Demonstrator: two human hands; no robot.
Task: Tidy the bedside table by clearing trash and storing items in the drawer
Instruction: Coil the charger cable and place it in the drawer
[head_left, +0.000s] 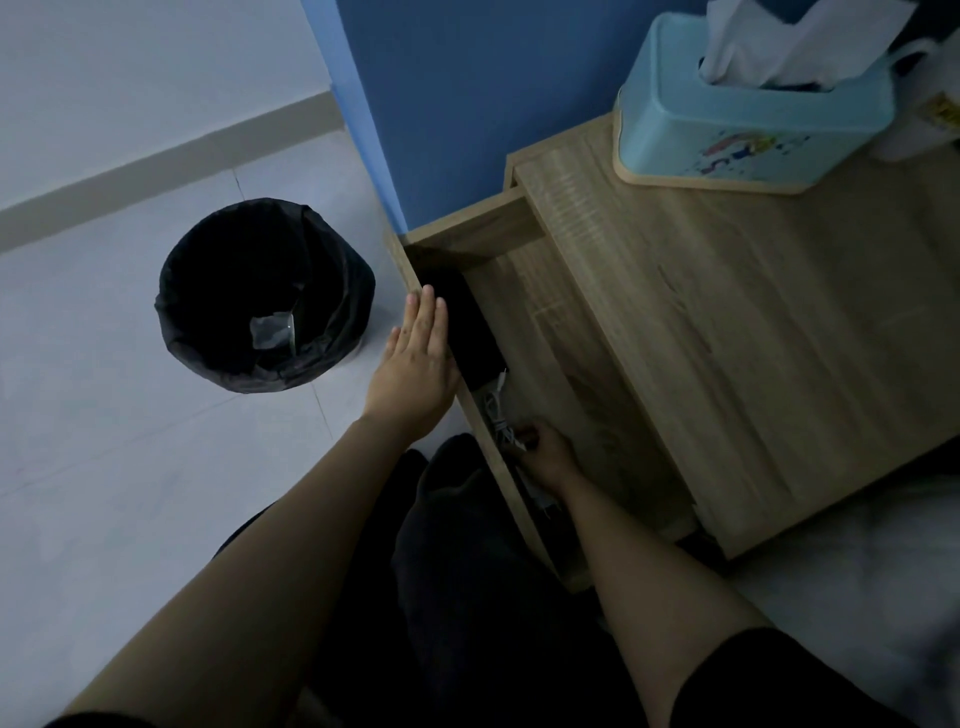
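Observation:
The wooden bedside table (753, 332) has its drawer (467, 236) pulled out toward me. Inside the drawer lie a dark flat item (467, 322) and a white coiled cable (496, 410). My left hand (418, 358) rests flat against the outside of the drawer's front panel, fingers straight and together, holding nothing. My right hand (545, 454) reaches down inside the drawer with its fingers curled on the white cable's end. A light blue tissue box (748, 124) stands on the tabletop at the back.
A bin lined with a black bag (265, 296) stands on the pale tiled floor left of the drawer, with a clear wrapper inside. A blue wall panel (493, 93) rises behind the table. Bedding (857, 561) lies to the right. My dark-clothed legs are below.

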